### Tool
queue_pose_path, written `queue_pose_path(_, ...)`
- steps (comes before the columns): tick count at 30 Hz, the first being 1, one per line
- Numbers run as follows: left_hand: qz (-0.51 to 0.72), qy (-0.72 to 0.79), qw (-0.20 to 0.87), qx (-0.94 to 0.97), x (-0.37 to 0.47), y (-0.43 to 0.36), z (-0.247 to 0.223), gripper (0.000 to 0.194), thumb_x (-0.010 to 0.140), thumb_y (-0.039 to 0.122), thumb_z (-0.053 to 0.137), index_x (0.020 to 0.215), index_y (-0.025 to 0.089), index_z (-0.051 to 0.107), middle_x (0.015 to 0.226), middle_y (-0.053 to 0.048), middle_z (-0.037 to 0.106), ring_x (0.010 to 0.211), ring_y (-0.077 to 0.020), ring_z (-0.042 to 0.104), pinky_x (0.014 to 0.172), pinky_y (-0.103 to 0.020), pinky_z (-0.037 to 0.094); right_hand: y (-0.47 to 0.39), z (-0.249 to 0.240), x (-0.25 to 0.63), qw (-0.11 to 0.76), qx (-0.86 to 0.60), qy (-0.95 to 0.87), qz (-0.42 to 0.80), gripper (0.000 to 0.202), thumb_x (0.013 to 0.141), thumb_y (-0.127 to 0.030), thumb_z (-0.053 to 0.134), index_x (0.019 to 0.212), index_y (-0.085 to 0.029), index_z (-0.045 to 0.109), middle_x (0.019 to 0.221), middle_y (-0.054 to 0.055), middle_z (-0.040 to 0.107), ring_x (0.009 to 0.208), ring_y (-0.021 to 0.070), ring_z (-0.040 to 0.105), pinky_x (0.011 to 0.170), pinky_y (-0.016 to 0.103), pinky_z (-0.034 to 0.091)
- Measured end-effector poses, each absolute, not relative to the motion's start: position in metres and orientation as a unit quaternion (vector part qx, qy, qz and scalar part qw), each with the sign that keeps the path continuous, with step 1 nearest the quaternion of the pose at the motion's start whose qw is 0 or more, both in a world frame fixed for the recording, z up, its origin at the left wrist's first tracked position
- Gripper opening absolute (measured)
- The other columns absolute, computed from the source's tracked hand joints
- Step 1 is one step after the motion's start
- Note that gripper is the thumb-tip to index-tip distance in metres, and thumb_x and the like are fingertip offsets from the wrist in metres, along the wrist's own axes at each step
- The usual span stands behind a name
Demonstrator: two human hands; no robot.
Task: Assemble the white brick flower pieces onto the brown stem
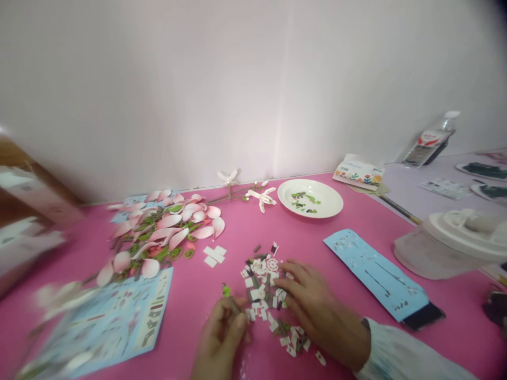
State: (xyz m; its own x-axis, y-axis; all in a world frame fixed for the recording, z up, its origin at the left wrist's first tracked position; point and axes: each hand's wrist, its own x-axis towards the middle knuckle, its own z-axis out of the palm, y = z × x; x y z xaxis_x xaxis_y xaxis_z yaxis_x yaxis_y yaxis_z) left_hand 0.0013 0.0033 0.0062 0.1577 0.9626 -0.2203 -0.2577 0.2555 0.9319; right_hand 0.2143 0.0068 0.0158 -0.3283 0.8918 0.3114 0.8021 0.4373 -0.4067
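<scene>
My left hand (222, 338) is closed on a small brown stem piece (234, 304) that has a bright green part (226, 290) at its tip. Beside it lies a loose pile of small building pieces (259, 293), mostly white, with some grey, brown and black ones. My right hand (317, 309) rests over the right side of this pile, its fingers stretched out and touching the pieces. A round white lattice piece (272, 264) shows near the top of the pile. Several flat white tiles (214, 255) lie apart from it, to the left.
Pink-white petal pieces (170, 232) are heaped at the left, near a light-blue instruction sheet (152, 311). Behind stand built blossoms on a branch (261, 197) and a white plate (287, 203) holding green bits. A blue folded leaflet (368, 269) and a lidded tub (420, 253) are at right.
</scene>
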Motion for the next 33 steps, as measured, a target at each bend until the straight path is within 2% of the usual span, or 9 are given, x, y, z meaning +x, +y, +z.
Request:
queue_pose_path(3,0.469,0.453,0.657,0.379,0.002,0.003,0.004,0.029,0.071,0.042,0.073,0.072,0.02,0.055,0.083,0.002,0.065,0.056,-0.0087,0.051,0.059,-0.023,0.043,0.006,0.019,0.21,0.232,-0.499,-0.828,0.107,0.038,0.085,-0.007,0.045,0.119,-0.02,0.056,0.131,0.012,0.05,0.127,0.028,0.038,0.101,0.052,0.04)
queue_pose_path(9,0.468,0.45,0.662,0.374,0.003,0.003,0.005,0.028,0.07,0.043,0.074,0.073,0.021,0.056,0.07,0.004,0.062,0.054,-0.0093,0.051,0.056,-0.022,0.042,0.007,0.02,0.211,0.251,-0.494,-0.824,0.12,0.028,0.086,-0.01,0.046,0.105,-0.02,0.063,0.125,0.012,0.056,0.125,0.027,0.043,0.101,0.05,0.042)
queue_pose_path(13,0.485,0.431,0.661,0.377,0.006,0.002,0.007,0.026,0.073,0.04,0.073,0.07,0.021,0.056,0.065,0.006,0.059,0.054,-0.0074,0.05,0.055,-0.019,0.04,0.006,0.023,0.21,0.236,-0.488,-0.833,0.114,0.032,0.085,-0.009,0.046,0.111,-0.02,0.061,0.13,0.012,0.054,0.128,0.0272,0.041,0.102,0.052,0.04)
queue_pose_path(17,0.485,0.443,0.66,0.365,0.006,0.003,0.007,0.028,0.07,0.041,0.075,0.07,0.021,0.055,0.073,0.005,0.062,0.053,-0.0073,0.05,0.054,-0.021,0.041,0.006,0.028,0.207,0.178,-0.46,-0.863,0.109,0.041,0.085,-0.008,0.045,0.123,-0.019,0.054,0.138,0.009,0.05,0.134,0.0297,0.033,0.104,0.057,0.035)
queue_pose_path(21,0.461,0.446,0.666,0.381,0.002,0.004,0.005,0.028,0.071,0.042,0.073,0.072,0.021,0.056,0.083,0.003,0.063,0.055,-0.0079,0.052,0.057,-0.023,0.043,0.005,0.031,0.206,0.156,-0.449,-0.872,0.115,0.04,0.087,-0.01,0.044,0.125,-0.02,0.054,0.137,0.007,0.051,0.136,0.03,0.031,0.106,0.057,0.033)
queue_pose_path(25,0.466,0.456,0.656,0.379,0.002,0.003,0.006,0.028,0.071,0.043,0.073,0.071,0.021,0.056,0.078,0.003,0.063,0.055,-0.009,0.051,0.056,-0.023,0.043,0.005,0.031,0.207,0.185,-0.45,-0.866,0.118,0.04,0.085,-0.011,0.047,0.122,-0.022,0.058,0.131,0.008,0.056,0.132,0.03,0.037,0.104,0.057,0.035)
queue_pose_path(33,0.473,0.449,0.66,0.373,0.004,0.003,0.009,0.027,0.071,0.041,0.073,0.07,0.021,0.055,0.085,0.001,0.062,0.055,-0.0092,0.05,0.057,-0.024,0.043,0.006,0.023,0.211,0.25,-0.47,-0.836,0.134,0.035,0.082,-0.006,0.047,0.106,-0.024,0.064,0.118,0.008,0.06,0.124,0.0253,0.044,0.105,0.054,0.035)
